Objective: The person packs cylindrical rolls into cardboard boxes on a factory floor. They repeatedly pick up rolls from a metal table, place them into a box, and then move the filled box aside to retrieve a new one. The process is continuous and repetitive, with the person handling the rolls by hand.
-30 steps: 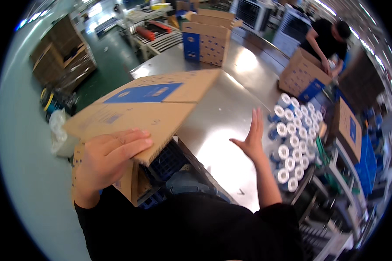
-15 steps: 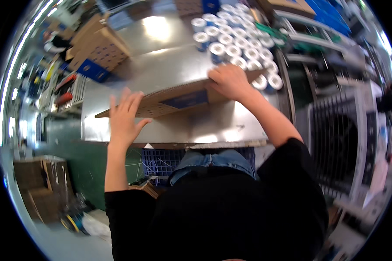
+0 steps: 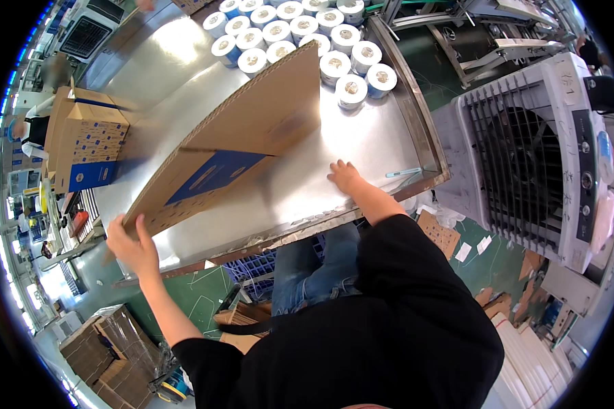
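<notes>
A flattened cardboard box (image 3: 259,116), brown with a blue printed panel, stands on its long edge, slanting across the metal table (image 3: 300,184). My left hand (image 3: 135,247) grips its near left end, with the thumb on the face towards me and the fingers behind. To the right of the cardboard, my right hand (image 3: 346,177) is just over the tabletop, fingers apart and nothing in them. A slim light-blue tool (image 3: 403,173), perhaps a utility knife, lies right of that hand near the table's raised rim.
Rows of white-topped rolls with blue sides (image 3: 275,32) stand at the back of the table. An upright printed carton (image 3: 92,143) is at the left. Beyond the right rim stands a large grey fan unit (image 3: 525,157). A blue plastic crate (image 3: 251,269) sits below the front edge.
My right hand has let go of the cardboard's top edge and come down to the tabletop. My left hand, open before, now grips the left end. The view has turned right.
</notes>
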`<state>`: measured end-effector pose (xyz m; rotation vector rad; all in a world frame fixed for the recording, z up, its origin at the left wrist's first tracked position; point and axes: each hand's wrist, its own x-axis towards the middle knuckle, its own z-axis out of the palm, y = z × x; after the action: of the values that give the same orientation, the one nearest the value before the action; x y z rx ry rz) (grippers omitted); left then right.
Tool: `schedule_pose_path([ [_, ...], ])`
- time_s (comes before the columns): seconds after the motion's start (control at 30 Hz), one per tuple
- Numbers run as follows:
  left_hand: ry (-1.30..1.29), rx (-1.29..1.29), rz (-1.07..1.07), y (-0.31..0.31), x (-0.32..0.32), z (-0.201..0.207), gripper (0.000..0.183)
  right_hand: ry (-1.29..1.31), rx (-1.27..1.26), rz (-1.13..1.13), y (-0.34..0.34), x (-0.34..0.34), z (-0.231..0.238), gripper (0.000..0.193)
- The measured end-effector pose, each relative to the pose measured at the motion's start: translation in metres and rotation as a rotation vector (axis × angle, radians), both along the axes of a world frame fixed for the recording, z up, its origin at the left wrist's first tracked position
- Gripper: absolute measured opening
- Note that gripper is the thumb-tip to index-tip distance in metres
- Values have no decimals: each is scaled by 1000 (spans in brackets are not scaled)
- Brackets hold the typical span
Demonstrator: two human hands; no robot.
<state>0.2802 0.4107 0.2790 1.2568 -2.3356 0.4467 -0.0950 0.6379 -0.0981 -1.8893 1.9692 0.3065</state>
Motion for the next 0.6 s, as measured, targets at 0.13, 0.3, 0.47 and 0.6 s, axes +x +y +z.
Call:
schedule_pose_path([
  [0.13,9,86,87,17,-1,4,31,-31,143,262,22,-38,-23,20],
  [0.3,40,70,42,14,-12,4,32,126,385,-110,104,-144,-43,21],
  [0.47,55,148,66,20,-9,19,33,-45,548,-363,84,-170,51,30],
  [0.6,59,257,6,14,-14,37,29,-421,-591,-638,24,-129,168,35],
])
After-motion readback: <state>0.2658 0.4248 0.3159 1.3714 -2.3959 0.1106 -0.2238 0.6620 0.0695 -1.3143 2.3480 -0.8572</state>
